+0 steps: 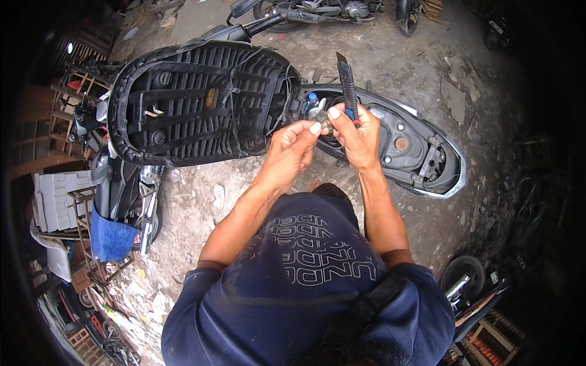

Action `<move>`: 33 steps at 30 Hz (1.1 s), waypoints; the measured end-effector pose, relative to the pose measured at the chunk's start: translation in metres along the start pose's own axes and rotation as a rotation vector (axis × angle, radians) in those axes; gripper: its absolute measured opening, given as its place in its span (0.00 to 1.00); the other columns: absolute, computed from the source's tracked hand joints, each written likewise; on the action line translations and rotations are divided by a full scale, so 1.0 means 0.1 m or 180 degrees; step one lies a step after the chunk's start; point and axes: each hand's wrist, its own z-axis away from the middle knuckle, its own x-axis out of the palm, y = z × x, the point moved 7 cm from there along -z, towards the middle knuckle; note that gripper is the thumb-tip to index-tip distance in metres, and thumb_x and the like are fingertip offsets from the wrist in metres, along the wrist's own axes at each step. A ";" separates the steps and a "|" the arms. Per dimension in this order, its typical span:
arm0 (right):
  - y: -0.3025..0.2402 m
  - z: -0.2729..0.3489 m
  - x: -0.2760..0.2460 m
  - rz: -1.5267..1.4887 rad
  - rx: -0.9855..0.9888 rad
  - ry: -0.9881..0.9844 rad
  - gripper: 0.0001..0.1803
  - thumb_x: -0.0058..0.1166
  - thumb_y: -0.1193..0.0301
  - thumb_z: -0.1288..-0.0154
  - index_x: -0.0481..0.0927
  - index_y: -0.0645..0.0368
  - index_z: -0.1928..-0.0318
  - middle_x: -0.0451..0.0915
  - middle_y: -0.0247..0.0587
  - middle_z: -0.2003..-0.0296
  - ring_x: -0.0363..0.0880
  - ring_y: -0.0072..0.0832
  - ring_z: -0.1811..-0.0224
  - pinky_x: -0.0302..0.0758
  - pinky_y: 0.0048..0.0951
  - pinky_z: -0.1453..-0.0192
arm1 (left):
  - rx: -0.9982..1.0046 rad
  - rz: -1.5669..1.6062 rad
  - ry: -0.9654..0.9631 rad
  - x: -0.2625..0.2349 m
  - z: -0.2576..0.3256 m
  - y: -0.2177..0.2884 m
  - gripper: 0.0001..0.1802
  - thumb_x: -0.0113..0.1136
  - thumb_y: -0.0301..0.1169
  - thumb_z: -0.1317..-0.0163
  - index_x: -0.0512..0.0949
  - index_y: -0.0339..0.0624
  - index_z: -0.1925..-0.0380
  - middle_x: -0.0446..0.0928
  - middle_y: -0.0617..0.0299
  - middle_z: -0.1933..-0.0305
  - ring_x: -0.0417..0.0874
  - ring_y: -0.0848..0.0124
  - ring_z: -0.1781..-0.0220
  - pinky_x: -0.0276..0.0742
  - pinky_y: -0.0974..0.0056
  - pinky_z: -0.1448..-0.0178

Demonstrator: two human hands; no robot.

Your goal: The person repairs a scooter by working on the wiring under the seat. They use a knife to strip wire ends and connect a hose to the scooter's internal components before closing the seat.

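The seat [201,100], underside uppermost, is placed left of the scooter's tail section [421,146], with the storage well [326,91] set between them. Over the well's near edge, a small part [325,124] is held between the left hand [290,149] and right hand [361,137]; a tool [346,79] is carried in the latter. Beyond, a motorcycle [329,11] is parked; at far left, a cloth [112,236] is draped.

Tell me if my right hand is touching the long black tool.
Touching: the head view shows the right hand holding the long black tool near its lower end, the rest sticking out.
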 end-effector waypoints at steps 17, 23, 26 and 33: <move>-0.32 0.05 0.14 0.0456 -0.0028 -0.0272 0.11 0.66 0.65 0.32 0.83 0.60 0.60 0.80 0.28 0.74 0.75 0.11 0.74 0.70 0.16 0.71 | 0.0530 -0.0627 0.0226 0.02 0.09 0.22 0.19 0.55 0.43 0.23 0.79 0.36 0.51 0.61 0.77 0.81 0.57 0.87 0.85 0.51 0.77 0.81; -0.25 0.06 0.11 -0.0031 0.0297 -0.0509 0.14 0.64 0.63 0.31 0.84 0.61 0.56 0.82 0.30 0.73 0.74 0.11 0.75 0.67 0.14 0.75 | 0.0180 -0.0051 -0.0025 0.04 0.10 0.16 0.18 0.57 0.43 0.24 0.79 0.38 0.50 0.60 0.77 0.81 0.56 0.87 0.85 0.50 0.77 0.81; -0.18 0.06 0.10 -0.0239 0.0347 -0.0690 0.15 0.64 0.63 0.30 0.83 0.62 0.53 0.84 0.33 0.72 0.73 0.11 0.77 0.66 0.14 0.76 | -0.0075 0.0473 -0.0238 0.04 0.11 0.05 0.18 0.56 0.43 0.23 0.78 0.38 0.51 0.60 0.76 0.79 0.55 0.88 0.85 0.49 0.77 0.83; -0.09 0.06 0.07 -0.0644 0.0362 -0.1083 0.17 0.64 0.62 0.31 0.82 0.64 0.51 0.85 0.37 0.70 0.72 0.12 0.78 0.65 0.14 0.76 | -0.0296 0.1041 -0.0569 0.06 0.16 -0.01 0.18 0.56 0.41 0.23 0.80 0.36 0.53 0.59 0.76 0.79 0.54 0.86 0.86 0.47 0.75 0.83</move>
